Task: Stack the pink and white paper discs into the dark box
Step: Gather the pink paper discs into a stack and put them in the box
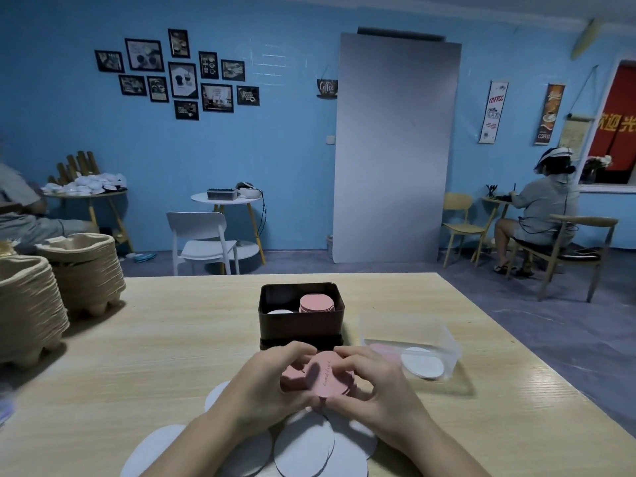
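A bundle of pink paper discs [321, 375] is held just above the table between my left hand [268, 383] and my right hand [371, 390], both closed around its edges. The top disc bears handwriting. Beyond my hands stands the dark box [275, 325], open, with a stack of pink discs [316, 302] at its right and a white disc [279, 311] lower at its left. Several white discs [304, 445] lie spread on the table under my wrists.
A clear plastic container [444, 339] to the right of the box holds a pink disc [383, 349] and white discs [422, 362]. Two stacks of pulp cup trays [51, 290] stand at the table's left edge. Chairs, small tables and seated people are further back.
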Demonstrator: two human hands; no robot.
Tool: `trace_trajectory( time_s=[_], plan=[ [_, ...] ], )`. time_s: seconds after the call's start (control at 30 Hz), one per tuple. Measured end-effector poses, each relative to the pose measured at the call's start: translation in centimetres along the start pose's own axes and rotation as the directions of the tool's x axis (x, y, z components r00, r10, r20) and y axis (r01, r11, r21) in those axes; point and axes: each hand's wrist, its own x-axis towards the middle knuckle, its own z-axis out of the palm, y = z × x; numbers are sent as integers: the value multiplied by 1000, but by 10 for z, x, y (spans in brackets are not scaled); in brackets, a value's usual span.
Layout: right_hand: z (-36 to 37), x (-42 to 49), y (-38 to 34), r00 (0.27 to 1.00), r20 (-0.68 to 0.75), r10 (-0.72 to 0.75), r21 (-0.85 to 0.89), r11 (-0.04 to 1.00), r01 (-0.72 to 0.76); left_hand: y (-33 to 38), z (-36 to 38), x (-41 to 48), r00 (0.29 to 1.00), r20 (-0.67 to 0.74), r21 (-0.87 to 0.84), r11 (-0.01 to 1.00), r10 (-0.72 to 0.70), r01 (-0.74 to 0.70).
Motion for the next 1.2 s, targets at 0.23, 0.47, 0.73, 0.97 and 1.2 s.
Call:
trace_trajectory(
  time_s=[0.23,0.47,0.73,0.97,1.2],
  plan=[
    [2,0,1,996,85,-20,-28,999,23,-11,8,-7,999,-31,109,994,12,-9],
    [2,-1,-2,994,95,-47,-41,998,51,-12,-1,-9,1000,11,209,978,16,-18],
    [0,-4,-4,998,64,-13,-50,999,16,-18,-13,-21,998,11,301,952,-57,51],
    [1,-4,-4,996,87,20,-119,993,-10,-18,-10,-21,996,2,283,956,-87,83],
    [3,-2,-8,996,91,-8,-147,989,22,-14,-10,-13,990,-16,284,949,-138,136]
  ],
)
